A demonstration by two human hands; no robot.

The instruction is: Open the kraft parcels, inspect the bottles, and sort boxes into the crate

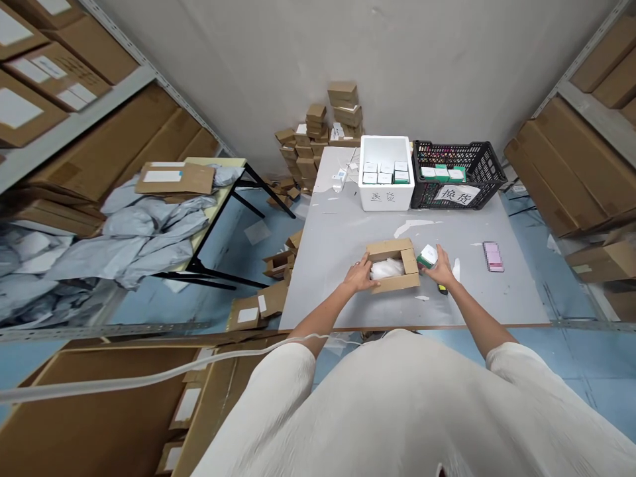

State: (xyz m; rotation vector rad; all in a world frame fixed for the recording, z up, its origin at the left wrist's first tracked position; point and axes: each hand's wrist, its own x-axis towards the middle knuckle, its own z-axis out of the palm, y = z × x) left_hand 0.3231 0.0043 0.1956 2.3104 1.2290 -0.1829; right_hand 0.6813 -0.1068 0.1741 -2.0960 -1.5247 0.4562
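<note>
An open cardboard box (pixel 410 262) lies on the grey table (pixel 328 265), its flaps folded out and white wrapping (pixel 387 268) inside. My left hand (pixel 361 273) grips the left end of this box. Just beyond the box's right end, my right hand (pixel 440 268) holds a small white and green box (pixel 427 257) by its right side. A yellow and black box cutter (pixel 442 289) lies below my right hand, partly hidden by it. Scraps of white paper (pixel 456 268) are beside that hand.
A white foam box (pixel 386 199) and a black plastic crate (pixel 460 199), both holding small white and green boxes, stand at the table's back. A pink phone-like object (pixel 493 256) lies to the right. Grey parcels (pixel 149 225) cover a side table. A white cable (pixel 199 368) crosses the lower left.
</note>
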